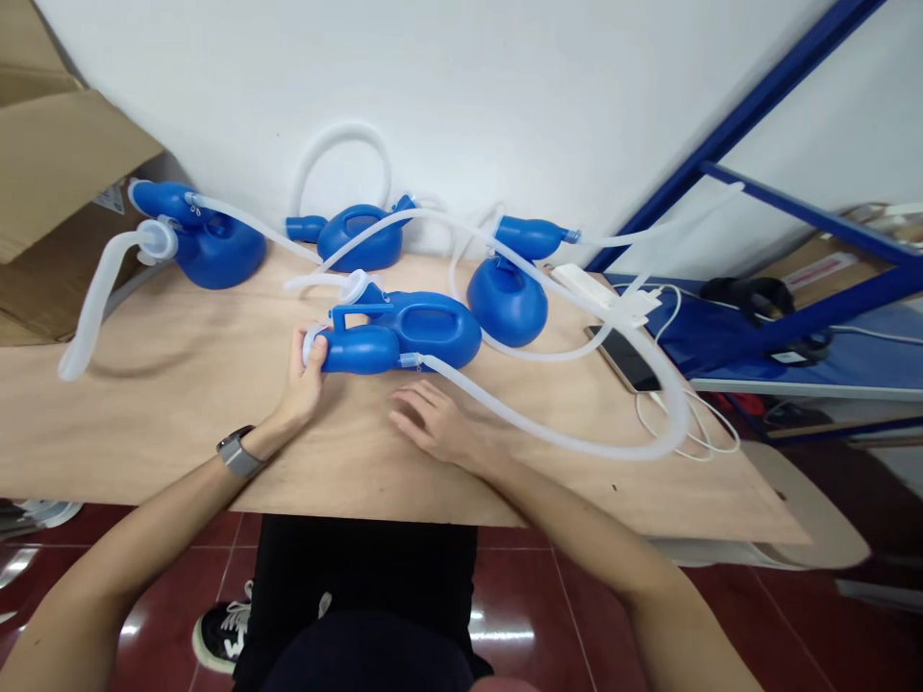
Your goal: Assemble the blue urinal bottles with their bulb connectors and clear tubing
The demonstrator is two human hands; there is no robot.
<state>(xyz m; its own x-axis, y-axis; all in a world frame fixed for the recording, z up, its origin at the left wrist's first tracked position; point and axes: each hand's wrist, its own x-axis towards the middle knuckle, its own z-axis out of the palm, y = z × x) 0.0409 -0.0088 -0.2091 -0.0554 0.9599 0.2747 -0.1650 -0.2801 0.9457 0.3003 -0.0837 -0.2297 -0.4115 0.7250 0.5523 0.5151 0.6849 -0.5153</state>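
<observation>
A blue plastic urinal bottle (433,327) lies on its side on the table, with a blue tapered funnel piece (361,350) in front of it. From that piece's narrow right end a long white hose (548,437) runs out and loops back over the table. My left hand (307,378) grips the piece's white-rimmed left end between thumb and fingers. Just below the bottle, my right hand (433,418) rests on the wood with its fingers loosely stretched, holding nothing. A translucent white cap (354,286) sits on the bottle's mouth.
More blue bottles with hoses stand behind: one at left (223,252), one by the wall (364,238), one at right (509,303). A cardboard box (72,183) is far left. A phone (627,358), white power strip (587,285) and cables lie right, beside a blue metal frame (808,207).
</observation>
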